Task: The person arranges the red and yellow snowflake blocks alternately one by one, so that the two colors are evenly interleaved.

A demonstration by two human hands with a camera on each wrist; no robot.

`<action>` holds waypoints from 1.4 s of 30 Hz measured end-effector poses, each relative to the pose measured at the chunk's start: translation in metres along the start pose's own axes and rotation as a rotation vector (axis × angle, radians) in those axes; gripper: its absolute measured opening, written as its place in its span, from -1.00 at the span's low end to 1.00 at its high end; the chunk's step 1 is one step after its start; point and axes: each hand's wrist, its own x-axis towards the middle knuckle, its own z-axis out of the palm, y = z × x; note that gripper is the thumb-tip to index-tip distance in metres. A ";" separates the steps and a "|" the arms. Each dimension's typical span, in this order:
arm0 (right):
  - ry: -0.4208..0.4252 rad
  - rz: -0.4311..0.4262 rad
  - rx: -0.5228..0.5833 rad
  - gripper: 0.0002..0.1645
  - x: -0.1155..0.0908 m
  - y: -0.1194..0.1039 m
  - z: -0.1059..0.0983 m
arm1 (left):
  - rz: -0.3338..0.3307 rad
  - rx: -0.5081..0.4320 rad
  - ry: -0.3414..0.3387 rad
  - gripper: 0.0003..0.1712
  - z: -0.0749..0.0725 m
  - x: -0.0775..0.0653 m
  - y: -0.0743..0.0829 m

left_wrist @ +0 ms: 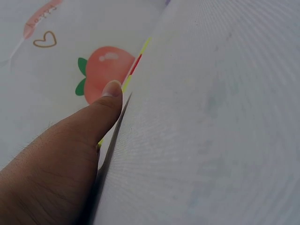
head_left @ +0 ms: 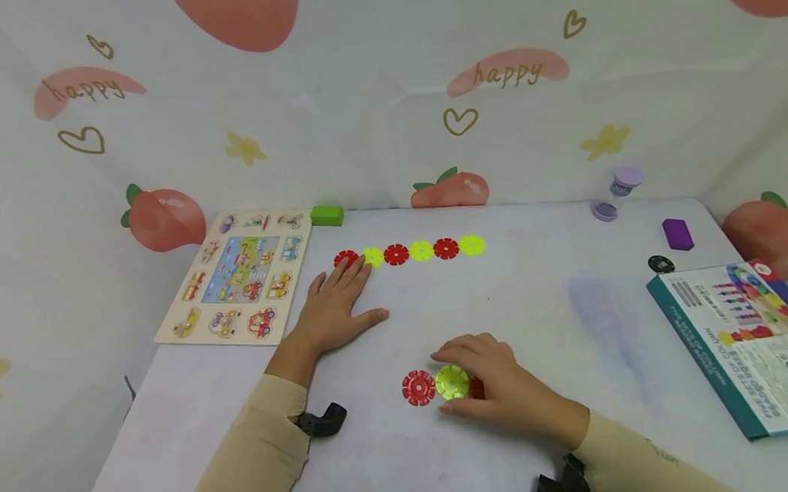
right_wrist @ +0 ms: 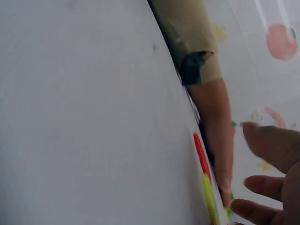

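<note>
A row of several notched plastic discs, red (head_left: 396, 254) and yellow-green (head_left: 421, 250) in turn, lies along the back of the table. My left hand (head_left: 333, 310) rests palm down, its fingertips over the row's left end and its thumb stretched to the right. Nearer the front, a second row holds a red disc (head_left: 418, 388), a yellow-green disc (head_left: 453, 382) and another red disc (head_left: 476, 388) partly hidden by my right hand (head_left: 500, 379). That hand is spread over this row, thumb and fingers apart on either side of the yellow-green disc. The right wrist view shows its fingers (right_wrist: 265, 187) raised off the discs.
A wooden picture puzzle board (head_left: 233, 278) lies at left, beside a green block (head_left: 327, 216). At back right stand a small clear jar with a lilac lid (head_left: 617, 193), a purple block (head_left: 678, 235) and a black disc (head_left: 661, 263). A boxed game (head_left: 753, 352) covers the right edge.
</note>
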 end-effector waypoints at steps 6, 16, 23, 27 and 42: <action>-0.030 0.008 -0.112 -0.37 0.016 -0.013 0.020 | -0.001 -0.001 0.002 0.11 -0.001 -0.001 0.001; -0.013 0.100 0.220 -0.77 0.032 -0.022 0.007 | -0.006 -0.012 0.000 0.12 -0.003 -0.002 0.002; 0.179 0.242 0.464 -0.78 0.056 0.020 -0.045 | -0.005 -0.005 -0.001 0.13 -0.002 0.000 0.001; 0.348 0.403 0.511 -0.74 0.070 0.065 -0.071 | -0.005 -0.004 -0.002 0.13 0.000 0.000 0.000; 0.472 0.548 0.079 -0.50 0.071 0.136 -0.087 | 0.001 -0.016 0.017 0.12 0.000 0.000 0.002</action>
